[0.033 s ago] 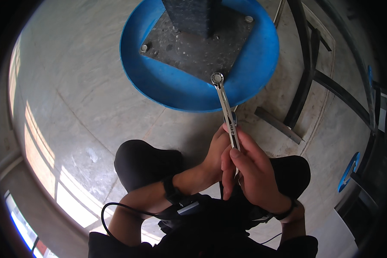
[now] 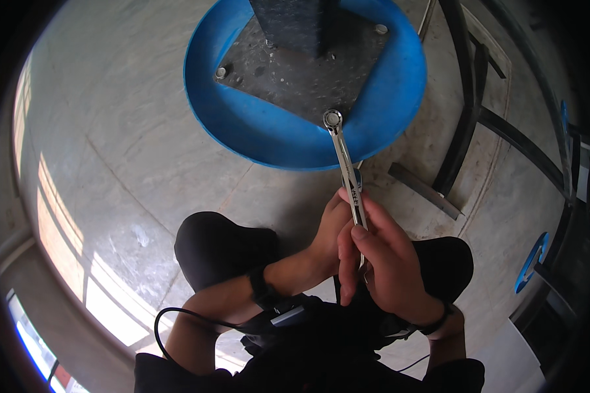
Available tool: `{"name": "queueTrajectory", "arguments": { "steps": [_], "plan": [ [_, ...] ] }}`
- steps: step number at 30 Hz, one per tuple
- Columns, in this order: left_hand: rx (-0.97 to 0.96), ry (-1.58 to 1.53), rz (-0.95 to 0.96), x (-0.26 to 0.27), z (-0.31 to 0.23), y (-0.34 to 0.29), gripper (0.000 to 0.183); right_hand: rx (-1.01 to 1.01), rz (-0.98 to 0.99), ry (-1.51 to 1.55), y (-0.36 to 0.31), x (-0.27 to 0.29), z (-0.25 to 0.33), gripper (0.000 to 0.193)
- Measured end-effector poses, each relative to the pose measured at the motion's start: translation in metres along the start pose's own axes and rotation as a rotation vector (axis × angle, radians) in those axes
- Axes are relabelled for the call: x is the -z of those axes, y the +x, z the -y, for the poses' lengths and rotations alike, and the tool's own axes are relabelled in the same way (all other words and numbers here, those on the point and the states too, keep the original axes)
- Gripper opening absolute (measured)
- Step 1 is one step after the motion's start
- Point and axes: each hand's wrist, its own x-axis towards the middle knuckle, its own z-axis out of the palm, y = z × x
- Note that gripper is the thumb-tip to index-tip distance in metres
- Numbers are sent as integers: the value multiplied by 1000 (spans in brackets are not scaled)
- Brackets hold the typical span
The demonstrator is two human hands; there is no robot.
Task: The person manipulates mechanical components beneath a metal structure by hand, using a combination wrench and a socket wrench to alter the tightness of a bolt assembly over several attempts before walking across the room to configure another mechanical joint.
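Note:
A silver combination wrench (image 2: 345, 157) has its ring end round a bolt (image 2: 332, 118) at the near corner of a black metal base plate (image 2: 288, 82). The plate, with a dark square post (image 2: 288, 26) rising from it, lies in a round blue dish (image 2: 242, 131). My right hand (image 2: 392, 262) is closed on the wrench's handle, thumb on top. My left hand (image 2: 328, 236) is curled beside and below the handle, its fingertips hidden behind the wrench and my right hand. Behind the shank, a small dark round part (image 2: 355, 178) shows just outside the dish rim; I cannot tell what it is.
Black metal frame legs (image 2: 462, 147) with a flat foot bar (image 2: 425, 190) stand on the floor to the right. A blue disc (image 2: 532, 262) lies further right. My bent knees (image 2: 210, 249) flank my hands. A black cable (image 2: 158, 327) loops by my left forearm.

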Motion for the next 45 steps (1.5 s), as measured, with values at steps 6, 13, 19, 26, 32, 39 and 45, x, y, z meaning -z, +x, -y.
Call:
{"name": "queueTrajectory", "arguments": {
  "steps": [6, 13, 19, 26, 32, 39, 45],
  "plan": [
    [98, -359, -16, -5, -11, 6, 18, -150, 131, 71, 1, 27, 18, 42],
    [33, -320, 41, -6, -19, 3, 38, -348, 226, 231, 10, 38, 24, 46],
    [28, -334, 152, 5, -22, 11, 21, -440, 352, 192, 18, 58, 37, 47],
    [160, -433, -136, -4, -35, 1, 12, -187, 229, 109, 3, 55, 46, 52],
    [155, -542, -67, -9, -45, -19, 18, -157, 385, 712, 8, 105, 68, 58],
    [135, -587, -65, -18, -41, -31, 18, -65, 424, 703, 28, 111, 72, 59],
    [213, -540, 15, -27, -32, -33, 14, 110, 552, 329, 49, 132, 91, 67]
  ]
}}
